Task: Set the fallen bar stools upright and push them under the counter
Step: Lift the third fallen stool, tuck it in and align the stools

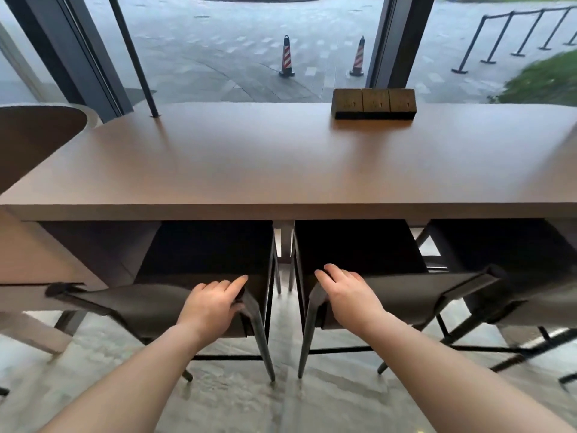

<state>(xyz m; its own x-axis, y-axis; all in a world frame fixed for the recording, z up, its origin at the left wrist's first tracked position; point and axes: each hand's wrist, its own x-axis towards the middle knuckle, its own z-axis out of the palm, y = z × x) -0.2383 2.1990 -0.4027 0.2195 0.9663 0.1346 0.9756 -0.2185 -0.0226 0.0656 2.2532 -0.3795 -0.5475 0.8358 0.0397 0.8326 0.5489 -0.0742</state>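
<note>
Two dark grey bar stools stand upright side by side, their seats partly under the brown counter [281,170]. My left hand [215,303] grips the right end of the left stool's backrest [125,303]. On the left end of the right stool's backrest [415,292] rests my right hand [346,293], fingers curled over its top edge. A third stool [530,295] stands upright at the far right, also tucked partly under the counter.
A brown socket box [374,103] sits on the counter's far side by the window. A round table edge [34,139] shows at the left. A thin black pole [134,57] rises from the counter. The floor below is pale marble.
</note>
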